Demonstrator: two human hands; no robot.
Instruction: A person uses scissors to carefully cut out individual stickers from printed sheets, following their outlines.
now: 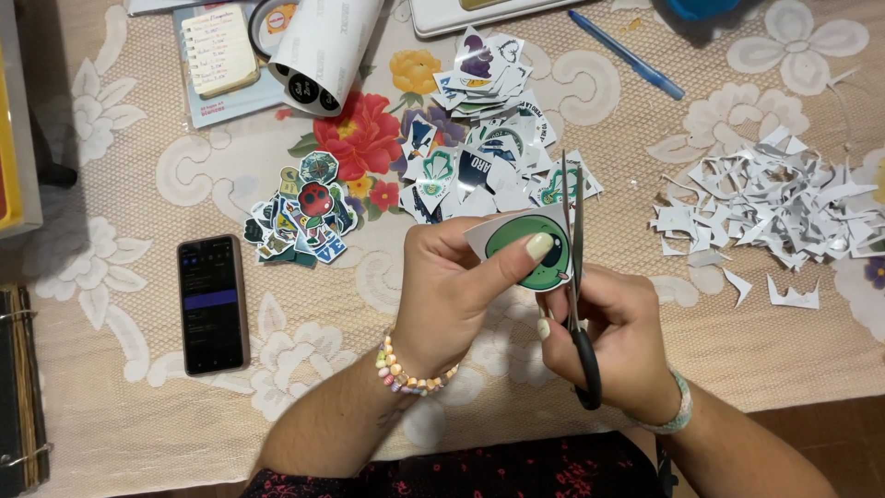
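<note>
My left hand (pixel 452 286) pinches a round green sticker (pixel 521 242) on white backing, thumb pressed on its face. My right hand (pixel 622 337) grips black-handled scissors (pixel 576 277), blades pointing away from me and lying along the sticker's right edge. Both hands hover over the tablecloth near the table's front edge. A beaded bracelet circles the left wrist; a pale band circles the right.
A pile of cut stickers (pixel 304 212) lies left of centre, uncut ones (pixel 489 138) behind the hands. White paper scraps (pixel 774 203) heap at the right. A dark phone (pixel 213 302) lies left; a sticker roll (pixel 323 46), notepad (pixel 218 48) and blue pen (pixel 627 53) sit at the back.
</note>
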